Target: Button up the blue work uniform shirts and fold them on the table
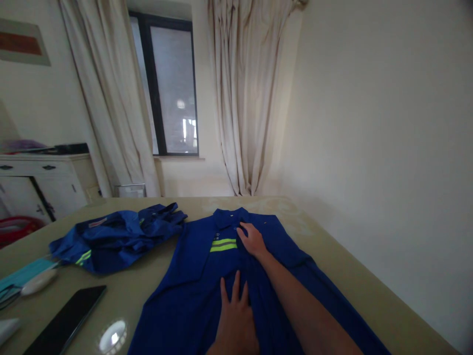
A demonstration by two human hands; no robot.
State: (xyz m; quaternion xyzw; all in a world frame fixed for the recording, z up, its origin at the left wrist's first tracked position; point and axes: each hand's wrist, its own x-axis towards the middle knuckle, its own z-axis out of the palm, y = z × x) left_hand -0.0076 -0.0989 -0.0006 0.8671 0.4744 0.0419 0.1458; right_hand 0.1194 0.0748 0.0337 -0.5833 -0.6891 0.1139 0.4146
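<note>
A blue work jacket (221,266) lies front up on the table, its collar pointing away from me and a yellow-green reflective band across the chest. My left hand (236,315) rests on the lower front, fingers spread flat over the cloth. Farther up, my right hand (254,240) is at the front opening below the collar, its thumb and fingers curled on the cloth edge. My right forearm covers part of the jacket's right-hand side. A second blue garment (118,239), crumpled and also with reflective trim, lies to the left.
On the table (155,256), a black phone or tablet (68,318), a teal face mask (25,273) and a pale oval object (39,282) lie at left. A wall (388,172) runs along the right. Behind are curtains (247,98) and a white cabinet (59,182).
</note>
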